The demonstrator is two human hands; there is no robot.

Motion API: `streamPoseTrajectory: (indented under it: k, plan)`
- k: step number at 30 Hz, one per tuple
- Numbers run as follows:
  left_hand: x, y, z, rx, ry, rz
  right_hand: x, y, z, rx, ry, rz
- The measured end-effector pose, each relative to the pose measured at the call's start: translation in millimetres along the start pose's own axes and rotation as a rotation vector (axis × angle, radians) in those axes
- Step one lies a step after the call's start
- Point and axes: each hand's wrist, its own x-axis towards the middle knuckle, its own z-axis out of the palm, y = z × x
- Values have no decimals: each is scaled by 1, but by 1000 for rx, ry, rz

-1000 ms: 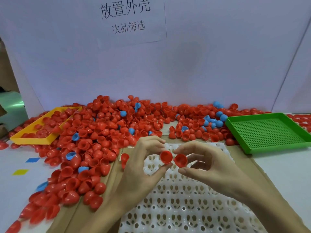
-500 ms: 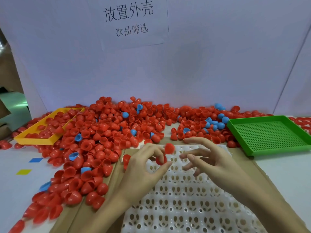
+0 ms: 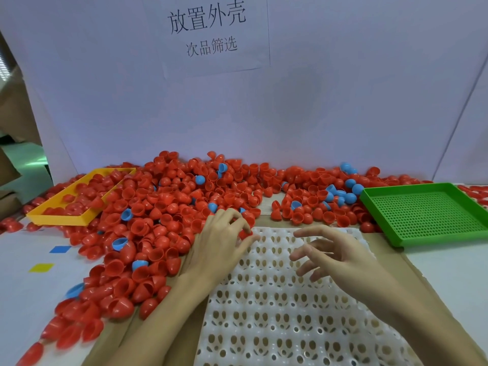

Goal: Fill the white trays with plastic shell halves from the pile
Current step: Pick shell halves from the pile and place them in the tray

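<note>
Item: our left hand (image 3: 224, 244) pinches one red shell half (image 3: 245, 234) at the white tray (image 3: 277, 313) corner, for seating; right hand (image 3: 335, 252) hovers spread, empty, beside.

Bright, even, diffuse light fills the scene, and the white backboard (image 3: 343, 107) reads faintly lilac with one soft darker patch right of its printed paper sign (image 3: 208, 33). Shadows are weak: a thin one hugs the near edge of the perforated green plastic tray (image 3: 427, 215). The sign's characters are sharp. Left of and below the green tray, the spread fingers (image 3: 303, 253) of the right hand (image 3: 340, 257) are motion-smeared (as are the nearest red shell halves (image 3: 66, 336)). Wide-angle bending curves the backboard's edges.
</note>
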Motion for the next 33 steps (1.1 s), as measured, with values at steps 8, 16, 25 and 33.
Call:
streamPoseTrajectory:
  k: [8,16,25,33]
  plan:
    - [-7,-2,-6,-132,10,-73,2,2,-2,15,15,29]
    - [-11,-4,-8,-19,2,3,1,0,-1,13,14,54]
    - [-12,-9,-3,-2,-380,-29,1,0,0,3,14,62]
    - [-6,-5,-7,-4,-334,-77,2,0,1,2,7,66]
